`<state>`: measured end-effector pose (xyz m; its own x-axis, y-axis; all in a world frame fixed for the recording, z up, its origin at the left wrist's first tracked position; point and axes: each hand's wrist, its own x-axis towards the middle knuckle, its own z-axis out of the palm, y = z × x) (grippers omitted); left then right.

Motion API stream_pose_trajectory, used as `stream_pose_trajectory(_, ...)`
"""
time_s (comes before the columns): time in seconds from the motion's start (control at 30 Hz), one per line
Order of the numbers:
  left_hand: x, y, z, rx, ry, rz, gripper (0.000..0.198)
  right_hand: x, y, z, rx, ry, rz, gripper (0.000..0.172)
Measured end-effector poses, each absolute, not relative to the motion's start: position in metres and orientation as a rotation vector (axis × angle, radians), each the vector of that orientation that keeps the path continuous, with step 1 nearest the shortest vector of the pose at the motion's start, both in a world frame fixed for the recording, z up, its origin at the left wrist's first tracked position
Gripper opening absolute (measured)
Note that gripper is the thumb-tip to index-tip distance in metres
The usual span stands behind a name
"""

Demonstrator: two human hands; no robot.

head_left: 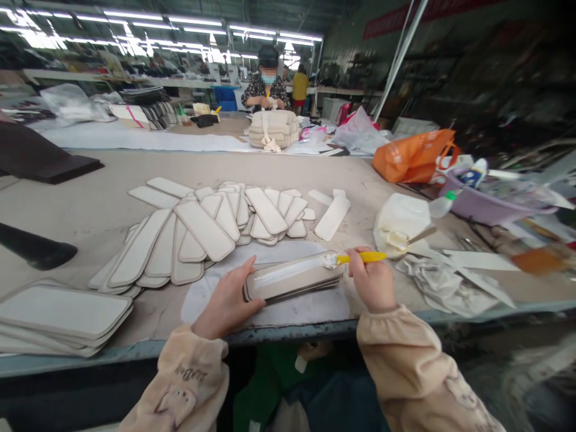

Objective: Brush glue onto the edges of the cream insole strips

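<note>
My left hand (227,300) presses on the left end of a small stack of beige rounded strips (292,279), fingers curled over its edge. The stack lies on a white sheet (288,309) near the table's front edge. My right hand (373,282) is closed on a yellow-handled brush (360,258). Its white bristles touch the right end of the top strip. A wet glossy streak runs along that strip.
Many beige strips (211,231) lie fanned out behind the stack, with larger panels (58,312) at the front left. A white glue tub (400,222), crumpled rags (445,282), a purple basin (486,201) and an orange bag (411,156) sit to the right. A person works across the table.
</note>
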<state>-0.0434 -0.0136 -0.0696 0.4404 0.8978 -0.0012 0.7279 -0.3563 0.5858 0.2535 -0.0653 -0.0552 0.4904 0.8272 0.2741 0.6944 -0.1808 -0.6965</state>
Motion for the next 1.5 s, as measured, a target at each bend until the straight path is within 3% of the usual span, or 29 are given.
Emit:
stream_pose_trajectory(0.2,-0.042,-0.014,-0.068,2.192,1.403,0.421,0.087,0.268,-0.076,-0.062,-1.991,-1.342,-0.169,0.039)
stream_pose_trajectory(0.37,-0.042,-0.016,-0.068,2.227,1.387,0.444,0.085,0.235,-0.086,-0.067,-1.815,-1.621,-0.341,0.027)
stream_pose_trajectory(0.47,-0.043,-0.015,-0.071,2.232,1.373,0.469,0.086,0.198,-0.093,-0.068,-1.627,-1.785,-0.272,0.019)
stream_pose_trajectory(0.6,-0.045,-0.014,-0.075,2.209,1.364,0.511,0.093,0.153,-0.096,-0.066,-1.409,-1.861,0.068,0.014)
stream_pose_trajectory(0.8,-0.045,-0.016,-0.077,2.21,1.369,0.52,0.094,0.13,-0.089,-0.064,-1.408,-1.631,0.479,0.019)
stream_pose_trajectory(0.93,-0.045,-0.017,-0.075,2.213,1.385,0.476,0.098,0.146,-0.083,-0.067,-1.481,-1.509,0.579,0.024)
stream_pose_trajectory(1.27,-0.045,-0.015,-0.071,2.203,1.378,0.431,0.096,0.251,-0.078,-0.055,-1.98,-1.212,0.174,0.034)
stream_pose_trajectory(1.5,-0.044,-0.015,-0.066,2.229,1.387,0.392,0.095,0.246,-0.086,-0.053,-1.93,-1.209,0.045,0.034)
